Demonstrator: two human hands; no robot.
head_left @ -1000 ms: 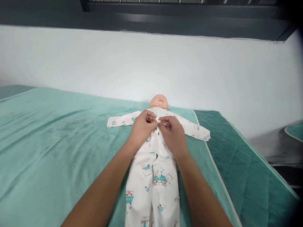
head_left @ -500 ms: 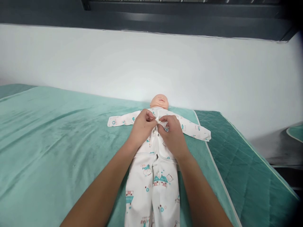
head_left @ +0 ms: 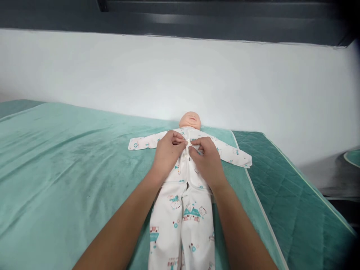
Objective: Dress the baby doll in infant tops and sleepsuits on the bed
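Note:
A baby doll (head_left: 190,120) lies on its back, head toward the wall, wearing a white printed jacket (head_left: 236,155) with its sleeves spread to both sides. White printed trousers (head_left: 197,225) cover its legs. Over the chest, my left hand (head_left: 170,152) pinches the left side of the jacket's front opening. My right hand (head_left: 206,157) pinches the opposite edge, fingertips almost meeting the left ones. Small fasteners show on the front edge just below my fingers. What exactly sits between the fingertips is partly hidden.
A light green sheet (head_left: 70,168) with some creases spreads under the doll. To the right is a darker green quilted mattress cover (head_left: 295,198). Behind stands a white wall (head_left: 140,75), with a dark metal bed frame rail (head_left: 213,22) across the top.
Both hands keep pinching the jacket front at the chest, with only slight finger movement. The view has shifted very slightly.

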